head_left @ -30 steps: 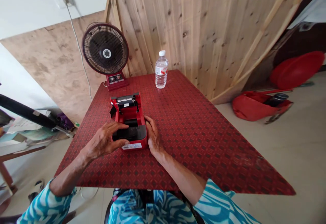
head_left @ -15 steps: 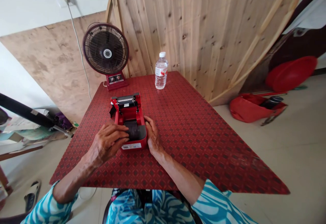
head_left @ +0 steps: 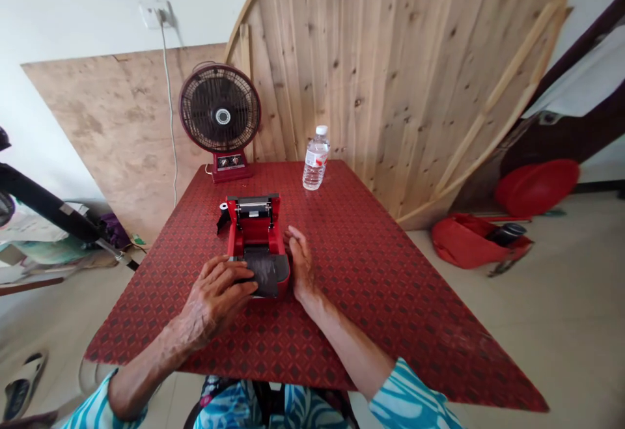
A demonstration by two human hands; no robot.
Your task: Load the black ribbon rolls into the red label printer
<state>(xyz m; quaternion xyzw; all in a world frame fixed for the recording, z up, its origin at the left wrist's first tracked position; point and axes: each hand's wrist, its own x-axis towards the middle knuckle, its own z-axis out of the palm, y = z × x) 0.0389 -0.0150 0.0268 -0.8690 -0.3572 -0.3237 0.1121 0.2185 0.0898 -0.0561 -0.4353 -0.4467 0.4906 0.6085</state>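
A small red printer point(head_left: 235, 241) with its lid raised stands on the table in front of me. From its inside a strip of black film point(head_left: 266, 275) runs toward me over the grey front ledge and hangs across the front face. My left hand point(head_left: 215, 289) is closed at the film's left edge, fingers above and thumb lower down. Along the printer's right side lies my right hand point(head_left: 301, 263), its fingers stretched out and holding nothing. Behind the printer's left corner sits a small roll of black film with a white core point(head_left: 223, 215).
A dark red fan point(head_left: 221, 116) stands at the table's back left, its cord rising to a wall socket point(head_left: 157, 15). Near the back edge is a clear water bottle point(head_left: 315, 161). A red bag point(head_left: 459, 241) lies on the floor to the right.
The black film now reaches further toward me and covers the white label on the printer's front. My right hand's fingers have straightened and loosened from the side. The view has shifted.
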